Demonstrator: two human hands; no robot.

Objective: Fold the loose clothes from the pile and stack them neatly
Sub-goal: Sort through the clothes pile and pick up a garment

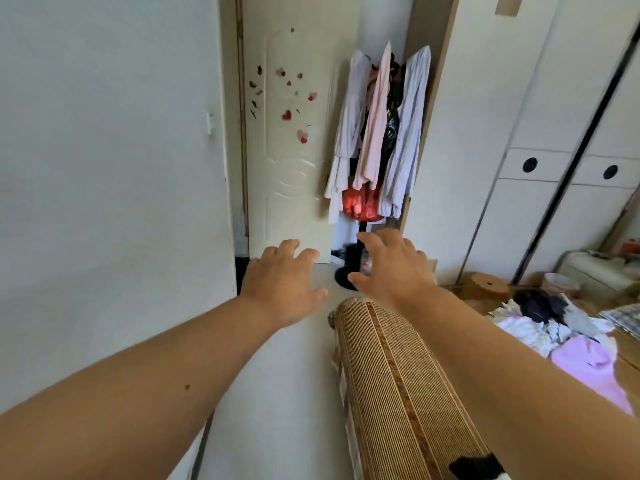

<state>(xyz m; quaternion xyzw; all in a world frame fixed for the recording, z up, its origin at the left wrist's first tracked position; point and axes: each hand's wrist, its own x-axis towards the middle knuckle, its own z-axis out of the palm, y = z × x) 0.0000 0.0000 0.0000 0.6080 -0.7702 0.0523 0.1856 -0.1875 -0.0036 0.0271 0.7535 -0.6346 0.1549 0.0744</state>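
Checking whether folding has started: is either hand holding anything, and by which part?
Nothing is held. The left hand and the right hand reach forward, fingers spread, empty; the clothes pile lies apart to the right.

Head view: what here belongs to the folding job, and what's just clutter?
Job: clothes pile, lower right; left hand and right hand, both empty, held out ahead, not touching the pile.
Just there: rolled mat, hanging clothes, door, wardrobe, bin.
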